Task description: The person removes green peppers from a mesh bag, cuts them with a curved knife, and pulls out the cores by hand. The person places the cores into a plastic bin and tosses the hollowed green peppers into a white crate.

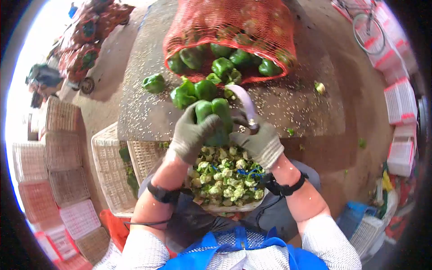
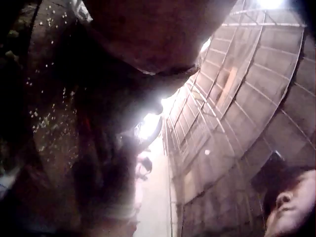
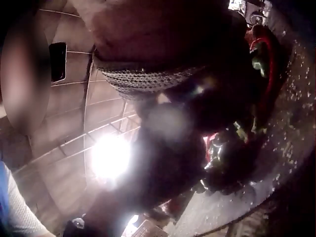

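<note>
In the head view my gloved left hand (image 1: 194, 132) grips a green bell pepper (image 1: 220, 108) over the table's near edge. My gloved right hand (image 1: 260, 143) holds a curved knife (image 1: 245, 101) by its dark handle, close beside the pepper, its pale blade arching up and away from me. Below both hands, a container of pale, seedy pepper cores (image 1: 227, 177) stands between the knees. Several loose green peppers (image 1: 183, 94) lie just beyond the left hand. Both wrist views are dark and mostly blocked by the wrists; a knit glove cuff (image 3: 148, 81) shows in the right one.
A red mesh sack (image 1: 234, 27) lies open toward me on the table (image 1: 297, 105), with green peppers at its mouth. Seeds and a stray core (image 1: 319, 87) are scattered around. A wicker crate (image 1: 110, 180) stands at left, near stacked baskets (image 1: 67, 157). Farther right is a bicycle (image 1: 369, 33).
</note>
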{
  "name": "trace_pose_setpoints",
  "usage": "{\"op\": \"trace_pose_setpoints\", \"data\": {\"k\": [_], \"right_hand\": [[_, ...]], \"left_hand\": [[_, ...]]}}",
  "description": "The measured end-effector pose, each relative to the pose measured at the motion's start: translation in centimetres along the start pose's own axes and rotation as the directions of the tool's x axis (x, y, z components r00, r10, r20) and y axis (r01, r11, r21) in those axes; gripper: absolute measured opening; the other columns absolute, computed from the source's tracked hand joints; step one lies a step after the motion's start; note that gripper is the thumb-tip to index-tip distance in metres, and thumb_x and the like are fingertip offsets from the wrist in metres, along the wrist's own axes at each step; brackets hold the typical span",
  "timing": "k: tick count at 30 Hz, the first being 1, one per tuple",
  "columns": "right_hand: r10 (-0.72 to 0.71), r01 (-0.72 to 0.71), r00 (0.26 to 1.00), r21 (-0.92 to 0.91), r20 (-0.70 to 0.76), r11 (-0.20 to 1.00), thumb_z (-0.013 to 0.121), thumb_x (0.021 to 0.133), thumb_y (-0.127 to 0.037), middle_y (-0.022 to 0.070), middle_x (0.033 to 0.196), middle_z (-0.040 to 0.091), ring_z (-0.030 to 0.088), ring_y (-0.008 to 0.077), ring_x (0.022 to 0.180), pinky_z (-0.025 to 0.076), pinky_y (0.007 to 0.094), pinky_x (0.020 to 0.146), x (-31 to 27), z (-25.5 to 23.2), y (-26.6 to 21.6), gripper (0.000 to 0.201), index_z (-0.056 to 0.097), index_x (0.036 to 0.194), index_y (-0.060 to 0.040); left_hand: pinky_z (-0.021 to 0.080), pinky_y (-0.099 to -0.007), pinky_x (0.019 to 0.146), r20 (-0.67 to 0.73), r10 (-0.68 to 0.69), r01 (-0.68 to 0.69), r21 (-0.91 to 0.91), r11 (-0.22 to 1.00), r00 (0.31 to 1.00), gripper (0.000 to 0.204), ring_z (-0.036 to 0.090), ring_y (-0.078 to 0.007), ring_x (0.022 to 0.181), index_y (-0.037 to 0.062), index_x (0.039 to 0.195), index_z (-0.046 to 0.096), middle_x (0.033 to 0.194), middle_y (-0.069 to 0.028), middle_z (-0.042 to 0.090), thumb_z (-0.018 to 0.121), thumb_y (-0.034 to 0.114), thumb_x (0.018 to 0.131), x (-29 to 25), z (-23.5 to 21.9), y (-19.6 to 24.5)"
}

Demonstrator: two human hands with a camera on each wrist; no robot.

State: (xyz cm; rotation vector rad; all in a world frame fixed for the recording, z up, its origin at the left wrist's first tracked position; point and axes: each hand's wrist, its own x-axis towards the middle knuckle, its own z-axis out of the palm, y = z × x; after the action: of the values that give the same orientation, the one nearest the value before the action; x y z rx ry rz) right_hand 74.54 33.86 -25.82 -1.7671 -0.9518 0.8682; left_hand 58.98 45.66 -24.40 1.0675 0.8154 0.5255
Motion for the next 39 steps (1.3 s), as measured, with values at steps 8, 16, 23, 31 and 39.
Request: {"op": "trace_pose_setpoints", "data": {"k": [8,16,23,31,39], "right_hand": [[-0.254,0.24,0.962,0.131,0.103,0.962,0.082,0.07,-0.014,0.0108,0.102,0.068,0.066,0.0223,0.092,0.053,0.0346,0.084,-0.6,-0.3,0.7,0.06,0.057,0.124,-0.0053],[0.094,-0.373,0.874,0.535,0.476,0.758,0.077,0.076,-0.008,0.0079,0.108,0.069,0.066,0.0149,0.093,0.054,0.0299,0.083,-1.1,-3.9,-1.1,0.052,0.059,0.124,0.0015],[-0.096,-0.321,0.908,0.824,0.408,0.467,0.073,0.079,-0.008,0.0122,0.112,0.067,0.067,0.023,0.097,0.055,0.0363,0.088,-0.1,-2.8,1.6,0.051,0.055,0.125,0.0036],[-0.094,-0.244,0.953,0.912,0.289,0.331,0.067,0.088,-0.015,0.0177,0.117,0.064,0.066,0.031,0.104,0.055,0.0444,0.093,-2.1,-4.3,2.2,0.049,0.05,0.13,0.0039],[-0.027,-0.385,0.901,0.827,0.433,0.41,0.064,0.086,-0.017,0.0134,0.113,0.067,0.068,0.0253,0.098,0.057,0.0379,0.087,-2.8,-1.9,0.4,0.049,0.052,0.129,0.0029]], "left_hand": [[0.053,-0.0289,0.087,0.127,0.042,-0.04,-0.015,0.999,0.991,0.075,0.059,-0.0143,0.103,-0.0006,0.139,0.044,0.119,-0.0067,0.06,0.083,0.013,0.077,-2.4,1.3,-0.8],[0.041,-0.0371,0.105,0.394,-0.015,0.158,-0.334,0.929,0.919,0.072,0.052,-0.0211,0.123,0.002,0.143,0.042,0.133,-0.0084,0.056,0.062,0.049,0.092,-0.7,-1.3,-2.6],[0.046,-0.0421,0.101,0.196,0.216,-0.004,-0.731,0.682,0.956,0.062,0.058,-0.0255,0.114,0.0048,0.139,0.045,0.127,-0.0107,0.059,0.06,0.044,0.094,0.3,-3.5,-1.5],[0.052,-0.055,0.09,-0.413,0.248,-0.462,-0.573,0.677,0.876,0.054,0.064,-0.0334,0.1,0.0045,0.121,0.059,0.109,-0.015,0.066,0.055,0.051,0.094,-8.0,-23.2,1.7],[0.051,-0.0279,0.085,-0.421,0.548,-0.023,0.778,0.628,0.723,0.045,0.063,-0.0177,0.101,0.0046,0.126,0.059,0.119,-0.0082,0.064,0.074,0.017,0.086,-14.7,-19.2,0.3]]}}
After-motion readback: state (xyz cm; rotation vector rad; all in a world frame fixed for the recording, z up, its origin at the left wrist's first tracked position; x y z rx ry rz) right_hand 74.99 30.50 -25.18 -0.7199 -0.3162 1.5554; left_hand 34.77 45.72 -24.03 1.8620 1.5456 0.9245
